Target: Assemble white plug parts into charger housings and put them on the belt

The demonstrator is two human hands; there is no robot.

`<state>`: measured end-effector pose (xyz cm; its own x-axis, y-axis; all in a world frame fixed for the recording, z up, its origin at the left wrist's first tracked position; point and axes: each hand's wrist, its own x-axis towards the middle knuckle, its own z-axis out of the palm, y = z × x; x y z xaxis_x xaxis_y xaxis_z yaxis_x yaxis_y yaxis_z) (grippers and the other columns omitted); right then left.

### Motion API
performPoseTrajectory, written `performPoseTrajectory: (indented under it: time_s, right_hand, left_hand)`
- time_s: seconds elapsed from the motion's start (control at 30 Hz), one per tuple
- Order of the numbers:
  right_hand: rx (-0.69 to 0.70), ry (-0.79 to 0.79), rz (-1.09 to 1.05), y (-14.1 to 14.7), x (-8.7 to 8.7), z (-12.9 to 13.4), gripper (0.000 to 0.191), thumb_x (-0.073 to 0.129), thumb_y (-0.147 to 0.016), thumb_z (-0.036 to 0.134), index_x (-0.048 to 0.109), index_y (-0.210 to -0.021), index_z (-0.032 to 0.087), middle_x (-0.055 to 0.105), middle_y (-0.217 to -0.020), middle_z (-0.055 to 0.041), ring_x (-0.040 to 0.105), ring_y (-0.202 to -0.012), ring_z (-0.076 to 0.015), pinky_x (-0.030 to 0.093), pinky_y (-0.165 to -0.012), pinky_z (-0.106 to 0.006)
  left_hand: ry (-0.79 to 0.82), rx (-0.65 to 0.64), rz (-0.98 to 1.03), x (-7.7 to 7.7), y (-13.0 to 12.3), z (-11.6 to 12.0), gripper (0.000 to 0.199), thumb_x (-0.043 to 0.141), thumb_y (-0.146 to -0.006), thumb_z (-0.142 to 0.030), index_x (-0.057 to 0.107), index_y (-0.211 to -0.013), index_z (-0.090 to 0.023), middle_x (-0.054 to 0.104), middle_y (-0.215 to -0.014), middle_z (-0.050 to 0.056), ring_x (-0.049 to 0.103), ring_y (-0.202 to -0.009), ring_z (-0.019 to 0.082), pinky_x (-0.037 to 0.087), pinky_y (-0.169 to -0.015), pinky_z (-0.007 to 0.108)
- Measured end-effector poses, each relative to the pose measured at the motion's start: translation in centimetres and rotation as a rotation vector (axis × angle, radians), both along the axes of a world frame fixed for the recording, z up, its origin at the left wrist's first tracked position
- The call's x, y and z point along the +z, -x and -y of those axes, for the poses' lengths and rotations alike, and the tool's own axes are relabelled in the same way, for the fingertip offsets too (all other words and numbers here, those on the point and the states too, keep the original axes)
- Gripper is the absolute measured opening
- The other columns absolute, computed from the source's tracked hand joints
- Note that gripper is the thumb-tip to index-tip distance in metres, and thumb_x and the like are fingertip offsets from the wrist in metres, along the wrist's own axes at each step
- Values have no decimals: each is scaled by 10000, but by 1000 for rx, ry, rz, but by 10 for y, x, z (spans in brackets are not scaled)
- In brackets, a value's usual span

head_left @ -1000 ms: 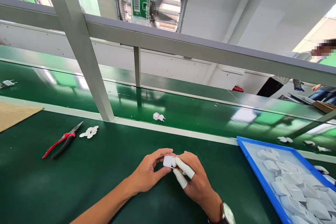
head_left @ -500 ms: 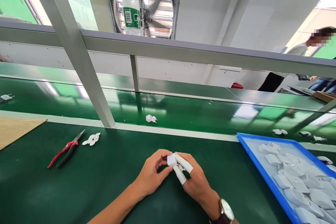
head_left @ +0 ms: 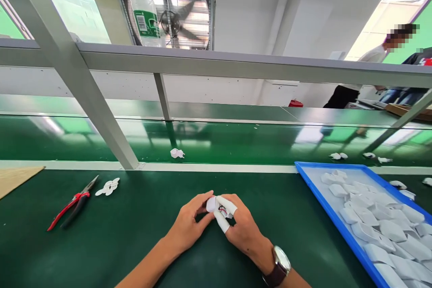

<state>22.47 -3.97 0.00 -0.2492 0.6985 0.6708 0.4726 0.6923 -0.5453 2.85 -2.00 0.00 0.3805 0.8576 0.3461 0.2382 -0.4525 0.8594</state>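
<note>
Still pressed together low over the green counter (head_left: 135, 229), both hands grip one small white charger housing (head_left: 212, 204). The left hand (head_left: 189, 225) pinches its left end with thumb and curled fingers, as it did half a second ago; the right hand (head_left: 241, 229), wearing white finger cots (head_left: 222, 221) on two fingers and a wristwatch (head_left: 279, 264), clamps the right end. A red and dark bit of wiring shows at the housing's open side, between the cots, which was less exposed a moment earlier when the piece lay flatter and more of its white face showed. The hands have barely moved on the counter; the head has tipped, so everything sits slightly lower and further left in view.

The red-handled pliers (head_left: 69, 204) lie well to the left, with a small heap of white plastic caps (head_left: 108, 187) just beside their tip, unchanged. On the conveyor belt (head_left: 236, 144) beyond the counter's edge, a lone white plug assembly (head_left: 177, 153) has drifted left compared with the earlier frames. The blue tray (head_left: 332, 222) of white housings sits at the right, untouched. A water bottle (head_left: 143, 13) stands on the overhead rail, and another person (head_left: 364, 67) works far to the right.
</note>
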Motion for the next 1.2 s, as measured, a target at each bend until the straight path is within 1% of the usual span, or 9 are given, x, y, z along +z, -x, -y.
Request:
performPoseTrajectory:
  time_s: [0.2, 0.4, 0.6, 0.77, 0.93, 1.0, 1.07, 1.13, 1.2]
  right_hand:
    - [19, -90, 91, 9, 3, 4, 407, 483, -927, 34, 599, -1271, 216, 658, -1104, -116, 629, -990, -240, 598, -843, -406]
    - [-29, -70, 108, -7, 10, -5, 357, 514, -992, 180, 547, -1347, 202, 681, -1124, -121, 671, -961, -238, 605, -825, -405]
    - [-376, -167, 166, -43, 0, -33, 321, 475, -1031, 193, 563, -1334, 135, 699, -1144, -147, 680, -960, -249, 584, -820, -404]
    - [-449, -129, 468, -52, -17, -44, 277, 490, -987, 141, 662, -1201, 102, 728, -1060, -134, 673, -836, -244, 553, -752, -380]
    - [-499, -100, 478, -59, -27, -53, 245, 519, -962, 119, 700, -1128, 109, 728, -1013, -130, 663, -804, -246, 522, -730, -379]
    - [-516, -81, 473, -63, -31, -57, 255, 520, -954, 102, 702, -1131, 107, 726, -1010, -132, 665, -818, -248, 511, -740, -376]
    - [-540, -58, 464, -66, -34, -61, 268, 503, -960, 95, 704, -1137, 107, 727, -1020, -136, 669, -838, -251, 502, -755, -376]
    - [-563, -38, 453, -69, -36, -64, 287, 475, -976, 97, 701, -1154, 106, 727, -1052, -143, 675, -873, -254, 499, -779, -378]
    - [-572, -23, 451, -69, -37, -65, 300, 462, -989, 110, 694, -1178, 107, 727, -1080, -144, 679, -906, -253, 500, -804, -375]
  left_hand:
    - [-238, 48, -155, -10, 2, 1, 380, 557, -969, -208, 583, -1344, -264, 701, -1243, 78, 687, -1140, 218, 590, -1005, 378]
    - [-29, 40, -226, 1, -3, 1, 346, 591, -938, -252, 571, -1283, -270, 723, -1199, 45, 703, -1077, 213, 583, -967, 372]
    - [-42, 251, -509, 15, 6, -92, 251, 621, -922, -264, 610, -1165, -205, 724, -1150, 62, 684, -1101, 245, 548, -993, 401]
    - [-53, 526, -599, 21, 21, -184, 241, 667, -942, -273, 654, -1144, -142, 665, -1235, 110, 615, -1193, 293, 489, -1059, 518]
    - [-105, 603, -658, 20, 27, -190, 363, 588, -994, -287, 581, -1315, -118, 632, -1320, 167, 599, -1250, 342, 487, -1052, 599]
    - [-182, 538, -677, 16, 19, -157, 443, 475, -1020, -238, 480, -1441, -99, 531, -1468, 226, 465, -1410, 380, 381, -1150, 638]
    - [-263, 332, -706, 12, 5, -108, 502, 435, -1025, -256, 414, -1518, -159, 465, -1565, 159, 399, -1478, 324, 362, -1213, 538]
    - [-334, -40, -751, 9, -8, -59, 555, 563, -984, -379, 422, -1520, -356, 523, -1548, -14, 478, -1436, 230, 421, -1197, 389]
    - [-439, -562, -849, 9, -18, -32, 613, 534, -995, -509, 331, -1563, -402, 420, -1618, -24, 314, -1530, 285, 324, -1245, 492]
